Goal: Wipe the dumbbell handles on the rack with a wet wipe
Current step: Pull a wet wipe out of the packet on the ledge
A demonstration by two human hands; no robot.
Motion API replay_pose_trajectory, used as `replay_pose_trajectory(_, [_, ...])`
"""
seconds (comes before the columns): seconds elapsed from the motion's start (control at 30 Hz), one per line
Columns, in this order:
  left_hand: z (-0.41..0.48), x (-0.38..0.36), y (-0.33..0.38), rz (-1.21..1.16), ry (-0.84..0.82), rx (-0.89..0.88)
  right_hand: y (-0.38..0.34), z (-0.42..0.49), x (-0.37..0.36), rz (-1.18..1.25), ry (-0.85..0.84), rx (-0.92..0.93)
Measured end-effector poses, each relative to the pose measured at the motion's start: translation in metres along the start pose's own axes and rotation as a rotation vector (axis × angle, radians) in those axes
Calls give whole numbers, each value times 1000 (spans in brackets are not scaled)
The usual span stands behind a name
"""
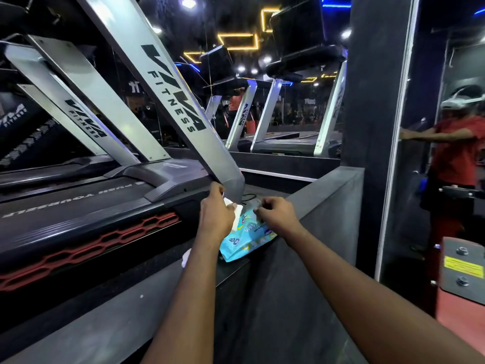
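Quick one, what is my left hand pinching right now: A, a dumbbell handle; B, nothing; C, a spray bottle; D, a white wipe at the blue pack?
D: the left hand pinches a white wipe just above the blue pack, which the right hand holds on the grey ledge.

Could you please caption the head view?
Left hand pinches a white wipe at the blue pack; right hand grips the pack.
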State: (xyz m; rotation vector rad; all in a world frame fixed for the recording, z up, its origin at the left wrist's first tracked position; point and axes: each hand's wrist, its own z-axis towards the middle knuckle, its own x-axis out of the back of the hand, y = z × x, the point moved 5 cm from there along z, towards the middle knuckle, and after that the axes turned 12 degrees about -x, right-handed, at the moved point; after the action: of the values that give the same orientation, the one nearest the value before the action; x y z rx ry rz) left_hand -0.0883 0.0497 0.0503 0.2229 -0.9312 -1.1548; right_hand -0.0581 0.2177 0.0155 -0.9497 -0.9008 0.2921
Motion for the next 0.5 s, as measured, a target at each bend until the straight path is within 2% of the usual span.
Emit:
replay_pose_trajectory(0.17, [-2, -32, 8, 72, -170, -40, 17, 10, 1, 143, -37, -141])
replay_pose_trajectory(0.33, [3, -44, 4, 58, -46, -57, 26, 14, 0, 236, -53, -156])
replay_pose_trajectory(0.5, [-1, -52, -2, 118, -110, -186, 32, 17, -1, 280, -70, -181])
